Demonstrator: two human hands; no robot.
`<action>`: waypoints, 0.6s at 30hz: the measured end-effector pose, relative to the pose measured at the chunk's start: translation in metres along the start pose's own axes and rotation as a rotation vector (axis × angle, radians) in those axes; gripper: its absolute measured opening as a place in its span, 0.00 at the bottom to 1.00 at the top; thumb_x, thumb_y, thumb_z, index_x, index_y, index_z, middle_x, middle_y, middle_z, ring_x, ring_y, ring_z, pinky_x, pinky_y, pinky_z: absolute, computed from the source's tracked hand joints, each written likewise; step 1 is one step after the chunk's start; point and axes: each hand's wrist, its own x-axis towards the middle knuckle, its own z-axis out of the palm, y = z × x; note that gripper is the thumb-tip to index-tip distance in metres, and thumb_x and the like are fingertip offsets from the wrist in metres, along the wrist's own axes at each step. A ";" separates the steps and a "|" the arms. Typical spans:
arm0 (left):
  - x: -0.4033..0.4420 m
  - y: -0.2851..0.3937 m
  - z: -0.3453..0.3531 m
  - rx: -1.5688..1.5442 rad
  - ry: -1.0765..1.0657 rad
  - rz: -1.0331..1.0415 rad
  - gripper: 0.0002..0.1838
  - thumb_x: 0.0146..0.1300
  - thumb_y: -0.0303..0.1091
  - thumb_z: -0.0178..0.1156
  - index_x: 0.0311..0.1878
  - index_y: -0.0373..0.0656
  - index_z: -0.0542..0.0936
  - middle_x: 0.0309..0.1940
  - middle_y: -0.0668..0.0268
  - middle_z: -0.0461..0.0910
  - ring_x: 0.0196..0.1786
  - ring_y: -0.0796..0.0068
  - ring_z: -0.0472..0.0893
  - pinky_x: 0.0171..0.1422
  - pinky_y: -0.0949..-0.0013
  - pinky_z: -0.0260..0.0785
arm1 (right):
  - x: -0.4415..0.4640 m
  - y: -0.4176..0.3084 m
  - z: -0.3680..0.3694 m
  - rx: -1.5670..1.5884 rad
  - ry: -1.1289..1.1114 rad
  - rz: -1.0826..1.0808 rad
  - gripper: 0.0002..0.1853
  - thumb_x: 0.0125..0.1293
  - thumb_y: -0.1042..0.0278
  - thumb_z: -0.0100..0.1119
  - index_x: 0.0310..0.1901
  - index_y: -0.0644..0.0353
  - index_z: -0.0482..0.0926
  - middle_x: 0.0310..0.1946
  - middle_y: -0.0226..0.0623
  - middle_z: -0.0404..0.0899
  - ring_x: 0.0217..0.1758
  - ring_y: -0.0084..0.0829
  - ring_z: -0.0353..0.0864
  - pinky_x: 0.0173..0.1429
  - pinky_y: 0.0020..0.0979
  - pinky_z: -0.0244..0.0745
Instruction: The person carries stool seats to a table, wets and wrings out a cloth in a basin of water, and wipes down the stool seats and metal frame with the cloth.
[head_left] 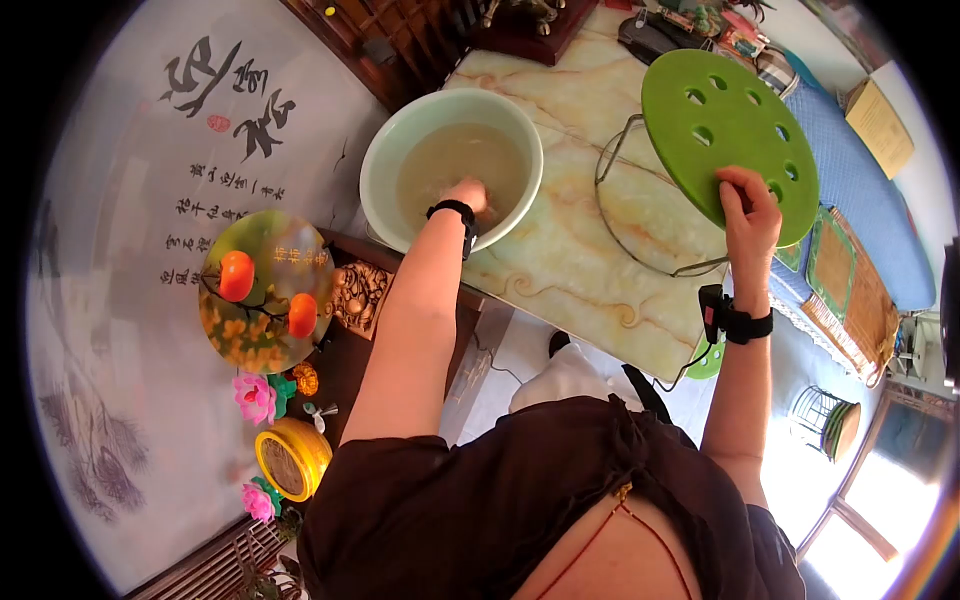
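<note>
A round pale basin (378,165) of cloudy water stands on the marble-patterned tabletop (570,265). My left hand (467,194) dips into that water near the basin's front side; its fingers are under the surface, and anything they may hold is hidden. To the right, a stool with a round green seat (680,140) lies tipped on the table, its thin metal legs (603,165) against the top. My right hand (752,212) is closed at the seat's lower edge, thumb and fingers gripping it near the holes.
At the left are a round persimmon picture (250,335), pink lotus ornaments (254,398) and a yellow pot (295,458). A dark carved stand (535,30) and a black bag (645,38) sit at the back. A blue-covered couch (850,170) and stacked stools (835,425) are at the right.
</note>
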 end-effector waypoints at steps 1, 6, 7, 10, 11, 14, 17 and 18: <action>0.017 -0.011 0.006 -0.057 0.022 -0.019 0.28 0.48 0.36 0.68 0.57 0.55 0.77 0.59 0.57 0.72 0.61 0.55 0.73 0.61 0.56 0.68 | 0.000 0.000 0.000 0.001 -0.004 -0.005 0.06 0.63 0.77 0.57 0.41 0.65 0.81 0.33 0.29 0.79 0.35 0.16 0.75 0.42 0.19 0.70; -0.036 -0.033 -0.031 -0.652 0.237 0.203 0.20 0.46 0.25 0.60 0.46 0.41 0.77 0.37 0.64 0.76 0.37 0.67 0.75 0.40 0.66 0.69 | -0.001 0.003 -0.001 0.012 -0.001 -0.006 0.06 0.63 0.77 0.57 0.40 0.65 0.81 0.33 0.30 0.80 0.34 0.17 0.76 0.42 0.20 0.71; -0.049 -0.036 -0.035 -0.888 0.245 0.231 0.22 0.46 0.21 0.57 0.49 0.42 0.78 0.39 0.63 0.78 0.41 0.69 0.76 0.41 0.69 0.69 | 0.000 0.006 0.000 0.019 0.001 -0.015 0.06 0.63 0.77 0.57 0.40 0.65 0.81 0.33 0.30 0.80 0.34 0.17 0.76 0.42 0.20 0.71; -0.081 -0.043 -0.057 -1.312 0.115 0.239 0.25 0.48 0.17 0.51 0.53 0.39 0.77 0.45 0.61 0.78 0.46 0.70 0.77 0.47 0.70 0.71 | 0.001 0.004 0.000 0.021 -0.005 -0.021 0.06 0.63 0.77 0.57 0.40 0.65 0.81 0.34 0.30 0.80 0.34 0.18 0.77 0.42 0.20 0.72; -0.083 -0.049 -0.060 -1.425 0.160 0.291 0.25 0.49 0.15 0.48 0.54 0.37 0.76 0.47 0.60 0.78 0.48 0.69 0.77 0.50 0.68 0.71 | 0.002 0.003 0.000 0.009 -0.009 -0.015 0.06 0.62 0.77 0.57 0.40 0.65 0.81 0.34 0.31 0.81 0.35 0.18 0.77 0.42 0.20 0.72; -0.093 -0.061 -0.064 -1.617 0.243 0.394 0.24 0.51 0.15 0.46 0.53 0.32 0.76 0.49 0.58 0.77 0.51 0.66 0.78 0.55 0.65 0.72 | 0.003 0.000 0.003 0.001 0.003 -0.048 0.07 0.62 0.77 0.57 0.40 0.65 0.81 0.34 0.31 0.81 0.36 0.19 0.78 0.42 0.20 0.72; -0.099 -0.063 -0.067 -1.742 0.343 0.504 0.22 0.52 0.15 0.45 0.51 0.31 0.75 0.50 0.56 0.76 0.52 0.64 0.77 0.57 0.64 0.71 | -0.002 -0.019 0.009 0.075 -0.009 0.071 0.07 0.63 0.76 0.57 0.41 0.65 0.81 0.35 0.31 0.82 0.36 0.20 0.79 0.44 0.21 0.73; -0.100 -0.067 -0.069 -1.777 0.311 0.543 0.21 0.53 0.15 0.44 0.51 0.31 0.74 0.50 0.55 0.75 0.53 0.62 0.76 0.59 0.60 0.70 | -0.002 -0.020 0.017 0.144 -0.036 0.016 0.08 0.63 0.76 0.57 0.42 0.65 0.81 0.36 0.31 0.82 0.38 0.21 0.79 0.45 0.21 0.74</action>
